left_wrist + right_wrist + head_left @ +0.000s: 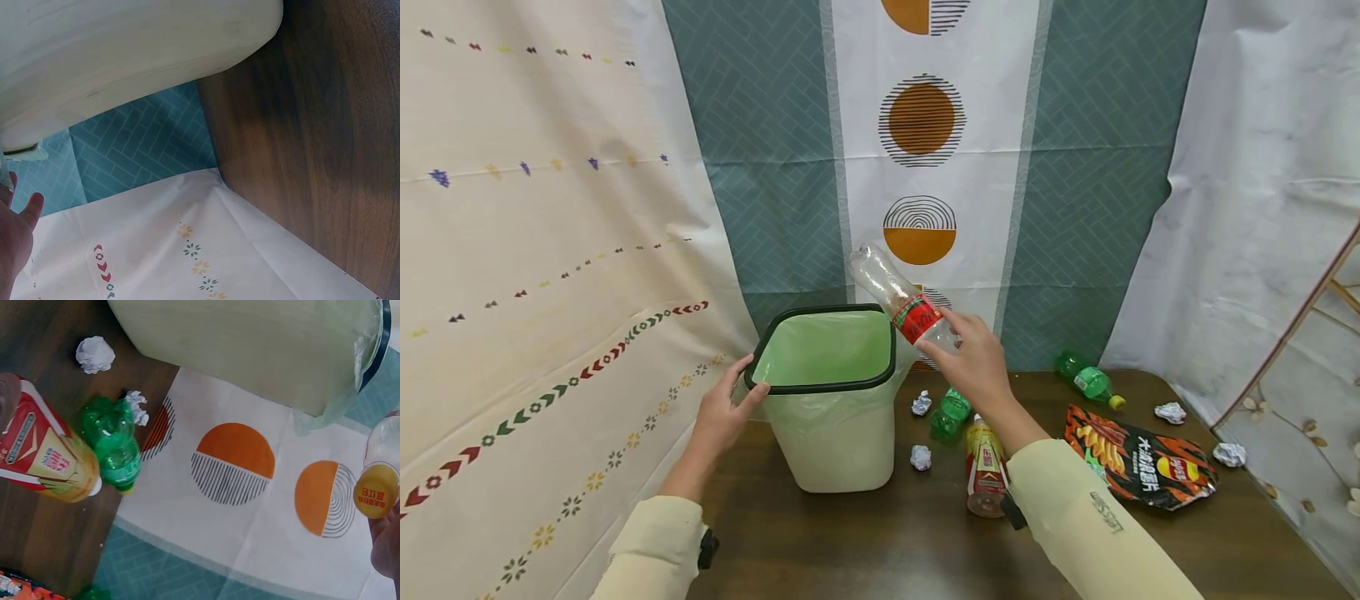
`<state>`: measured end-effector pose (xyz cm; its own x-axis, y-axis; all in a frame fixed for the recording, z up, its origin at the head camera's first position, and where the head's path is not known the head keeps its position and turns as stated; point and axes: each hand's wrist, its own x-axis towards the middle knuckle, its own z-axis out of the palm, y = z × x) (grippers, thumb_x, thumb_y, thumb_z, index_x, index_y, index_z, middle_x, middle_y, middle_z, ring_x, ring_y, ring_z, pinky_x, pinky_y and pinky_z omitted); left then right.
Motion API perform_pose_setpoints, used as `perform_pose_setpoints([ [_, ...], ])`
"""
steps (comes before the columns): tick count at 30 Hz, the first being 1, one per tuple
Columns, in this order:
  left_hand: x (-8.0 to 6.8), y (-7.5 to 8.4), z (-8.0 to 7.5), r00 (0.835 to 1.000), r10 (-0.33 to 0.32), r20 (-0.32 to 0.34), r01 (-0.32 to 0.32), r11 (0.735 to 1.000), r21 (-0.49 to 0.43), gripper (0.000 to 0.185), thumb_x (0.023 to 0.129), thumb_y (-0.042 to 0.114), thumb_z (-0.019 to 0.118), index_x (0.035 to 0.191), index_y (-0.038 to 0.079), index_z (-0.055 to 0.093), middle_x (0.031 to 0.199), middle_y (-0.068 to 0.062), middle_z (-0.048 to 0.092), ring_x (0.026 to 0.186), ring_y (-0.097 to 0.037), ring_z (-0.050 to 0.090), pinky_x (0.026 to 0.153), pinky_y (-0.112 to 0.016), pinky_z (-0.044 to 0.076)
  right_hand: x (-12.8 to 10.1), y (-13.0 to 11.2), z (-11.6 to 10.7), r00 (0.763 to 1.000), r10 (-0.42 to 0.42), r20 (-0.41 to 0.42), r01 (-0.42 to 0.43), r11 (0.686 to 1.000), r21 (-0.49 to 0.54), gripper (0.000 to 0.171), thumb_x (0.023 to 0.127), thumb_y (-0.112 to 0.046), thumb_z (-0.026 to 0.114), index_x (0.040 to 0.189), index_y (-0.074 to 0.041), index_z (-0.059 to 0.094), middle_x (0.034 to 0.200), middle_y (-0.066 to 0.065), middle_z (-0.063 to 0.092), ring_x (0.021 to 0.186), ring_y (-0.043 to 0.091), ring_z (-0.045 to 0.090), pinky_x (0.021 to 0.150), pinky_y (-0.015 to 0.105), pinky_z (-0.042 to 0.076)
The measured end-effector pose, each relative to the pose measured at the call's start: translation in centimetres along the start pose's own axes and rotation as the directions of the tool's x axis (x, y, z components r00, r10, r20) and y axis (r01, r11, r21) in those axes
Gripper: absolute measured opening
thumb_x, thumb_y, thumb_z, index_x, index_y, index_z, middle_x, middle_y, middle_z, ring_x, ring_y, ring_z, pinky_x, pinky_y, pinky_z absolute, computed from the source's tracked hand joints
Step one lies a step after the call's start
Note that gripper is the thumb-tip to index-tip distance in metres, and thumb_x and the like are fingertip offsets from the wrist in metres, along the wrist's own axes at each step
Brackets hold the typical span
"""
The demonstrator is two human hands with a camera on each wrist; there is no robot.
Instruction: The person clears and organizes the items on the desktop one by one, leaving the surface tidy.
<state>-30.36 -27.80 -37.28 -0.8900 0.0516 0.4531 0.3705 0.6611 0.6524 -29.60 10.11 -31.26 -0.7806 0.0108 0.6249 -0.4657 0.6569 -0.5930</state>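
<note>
Clear bottle (886,283) banded by red label (917,318), yellow cap (377,490) lowermost, tilted at right side of bin (842,450), gripped by right hand (972,358), bin rim (820,390) touched by left hand (722,412), fingers spread.

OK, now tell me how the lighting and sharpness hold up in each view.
Head view: bright, fairly even light, with small glints on the clear plastic bottle; left wrist view: dimmer, with dark shading on the wooden table beside the trash bin, fine detail soft; right wrist view: also dimmer than the head view, yet red lettering on the yellow cap is distinct.
</note>
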Motion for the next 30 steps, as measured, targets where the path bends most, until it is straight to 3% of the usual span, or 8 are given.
perform_pose_setpoints([
  [6,0.0,0.1,0.0,1.0,-0.005,0.003,0.005,1.0,-0.003,0.065,0.099,0.037,0.055,0.152,0.006,0.035,0.153,-0.026,0.035,0.141,-0.042,0.031,0.11,-0.06,0.026,0.8,-1.2,0.7,0.999,-0.039,0.014,0.04,0.999,-0.025,0.062,0.085,-0.034,0.079,0.137,-0.006,0.059,0.123,0.017,0.062,0.101,0.032,0.06,0.08,0.044,0.054],
  [13,0.0,-0.3,0.1,1.0,-0.026,0.018,0.026,1.0,0.001,0.068,0.099,0.042,0.055,0.154,0.007,0.033,0.154,-0.025,0.034,0.142,-0.043,0.03,0.11,-0.063,0.026,1.6,-2.7,1.4,0.996,-0.064,0.058,0.068,0.995,-0.069,0.059,0.087,-0.031,0.077,0.136,-0.004,0.059,0.128,0.015,0.061,0.111,0.031,0.058,0.088,0.046,0.052],
  [21,0.2,-0.5,0.2,1.0,-0.007,0.005,0.007,1.0,0.002,0.067,0.099,0.041,0.055,0.153,0.008,0.035,0.153,-0.026,0.036,0.141,-0.043,0.032,0.109,-0.062,0.027,2.5,-4.6,2.2,0.99,-0.059,0.129,0.078,0.986,-0.146,0.057,0.089,-0.033,0.074,0.135,-0.003,0.06,0.124,0.014,0.062,0.104,0.027,0.059,0.085,0.042,0.052],
  [30,0.1,-0.7,0.4,1.0,-0.001,-0.008,0.001,1.0,-0.017,0.066,0.098,0.039,0.056,0.153,0.008,0.036,0.153,-0.025,0.036,0.141,-0.042,0.032,0.11,-0.062,0.026,2.8,-5.8,3.4,0.982,-0.026,0.187,0.063,0.979,-0.192,0.06,0.088,-0.036,0.076,0.137,-0.006,0.059,0.124,0.013,0.062,0.108,0.027,0.06,0.088,0.041,0.052],
])
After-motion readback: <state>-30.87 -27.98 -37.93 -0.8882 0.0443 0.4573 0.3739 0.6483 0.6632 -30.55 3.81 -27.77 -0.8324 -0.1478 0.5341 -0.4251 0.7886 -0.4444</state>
